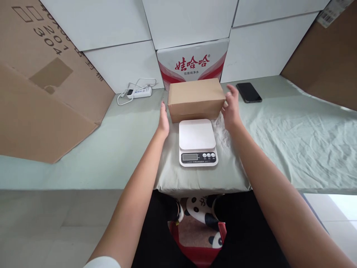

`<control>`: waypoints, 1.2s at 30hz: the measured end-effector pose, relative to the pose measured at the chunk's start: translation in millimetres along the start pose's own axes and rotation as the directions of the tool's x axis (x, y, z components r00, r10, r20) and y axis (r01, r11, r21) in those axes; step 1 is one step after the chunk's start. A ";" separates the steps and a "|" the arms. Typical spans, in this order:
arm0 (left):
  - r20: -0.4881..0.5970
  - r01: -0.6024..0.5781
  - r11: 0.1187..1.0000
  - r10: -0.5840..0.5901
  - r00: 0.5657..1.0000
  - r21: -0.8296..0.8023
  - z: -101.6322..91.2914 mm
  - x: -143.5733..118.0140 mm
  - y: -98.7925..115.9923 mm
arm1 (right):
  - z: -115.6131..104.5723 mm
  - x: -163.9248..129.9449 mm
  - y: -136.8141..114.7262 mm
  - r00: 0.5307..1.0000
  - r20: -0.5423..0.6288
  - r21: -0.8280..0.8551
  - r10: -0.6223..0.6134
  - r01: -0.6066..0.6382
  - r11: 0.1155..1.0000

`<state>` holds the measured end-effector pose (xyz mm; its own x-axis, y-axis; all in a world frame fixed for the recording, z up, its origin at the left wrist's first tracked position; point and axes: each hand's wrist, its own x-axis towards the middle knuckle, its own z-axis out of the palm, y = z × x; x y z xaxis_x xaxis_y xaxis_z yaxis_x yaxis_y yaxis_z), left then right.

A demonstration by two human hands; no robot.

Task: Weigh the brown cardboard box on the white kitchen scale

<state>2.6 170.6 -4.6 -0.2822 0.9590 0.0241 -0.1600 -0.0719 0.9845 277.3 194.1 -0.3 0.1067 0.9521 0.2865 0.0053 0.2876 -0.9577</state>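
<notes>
I have both hands out over the bench (279, 123), which is covered in a pale green cloth. The brown cardboard box (196, 98) lies on its long side at the middle of the bench, just beyond the white kitchen scale (197, 142), whose far edge nearly meets the box's near face. My left hand (163, 121) stands flat and loose with its fingers straight, just beside the box's left end; I cannot tell whether the fingertips touch the cardboard. My right hand (231, 108) is spread wide at the box's right end, fingers apart, close to the top right corner and gripping nothing.

The scale sits near the bench's front edge, where the cloth bulges out toward me in a rounded lip. Its plate is bare and its display faces me.

Behind the box, a red and white printed carton (193, 62) leans against the white wall panels, so the room on the far side is tight. To the right, a black phone (248, 92) lies flat near the far edge, well apart from my right hand, with wide wrinkled cloth beyond it. To the left, a white power strip (139, 92) with its looped cable lies by the wall, and a large sheet of brown cardboard (41, 89) slants over the bench's left end. Between that sheet and my left hand the cloth lies open.
</notes>
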 end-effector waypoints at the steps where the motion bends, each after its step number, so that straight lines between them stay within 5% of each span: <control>1: -0.044 -0.016 1.000 0.017 0.999 0.018 -7.1 3.1 3.6 | -7.1 1.8 -5.8 0.999 -0.036 0.029 0.024 -0.023 0.999; 8: -0.095 0.049 0.998 -0.045 0.994 0.037 -35.2 0.6 27.3 | -43.8 -1.1 -33.7 0.971 -0.111 0.129 0.213 -0.198 0.972; 29: -0.038 0.083 0.995 -0.082 0.996 0.050 -25.0 -12.1 34.1 | -30.6 -8.0 -51.4 0.923 -0.082 0.266 0.377 -0.345 0.900; 36: -0.016 0.070 0.996 -0.069 0.997 0.064 -27.5 -9.5 29.0 | -40.8 -1.8 -41.0 0.944 0.018 0.212 0.329 -0.325 0.922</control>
<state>-25.3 151.8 18.9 -0.2855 0.9572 -0.0467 -0.1189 0.0130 0.9928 317.4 176.4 37.4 0.0848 0.9954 -0.0442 -0.2408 -0.0225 -0.9703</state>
